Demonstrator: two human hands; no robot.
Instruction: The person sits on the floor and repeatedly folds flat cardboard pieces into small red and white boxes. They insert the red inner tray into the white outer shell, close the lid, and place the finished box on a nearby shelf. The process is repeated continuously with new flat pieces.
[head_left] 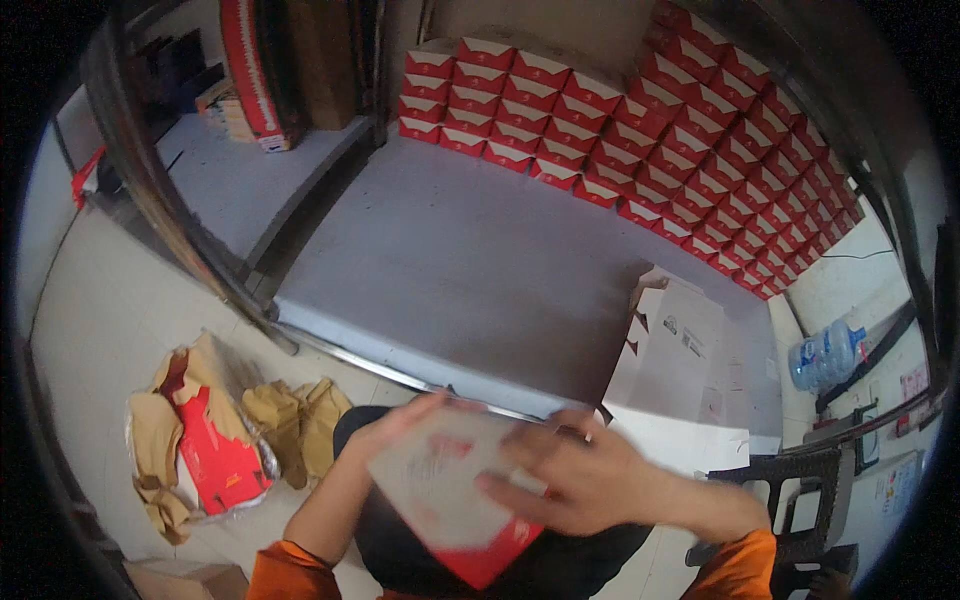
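Note:
A red and white carton, blurred by motion, rests tilted over my dark-clad lap. Along its far left edge, the fingers of my left hand are closed on it. My right hand lies across the carton's right side with bent fingers. Motion smears those fingers, so whether they grip the carton or only touch it does not show. Just beyond my right hand, a stack of flat white cardboard blanks lies on the right end of the grey platform.
Rows of red and white boxes are piled along the platform's back. A metal rail edges its front. On the floor at left sit torn brown paper with red card sheets and crumpled paper. A dark stool and water bottle stand at right.

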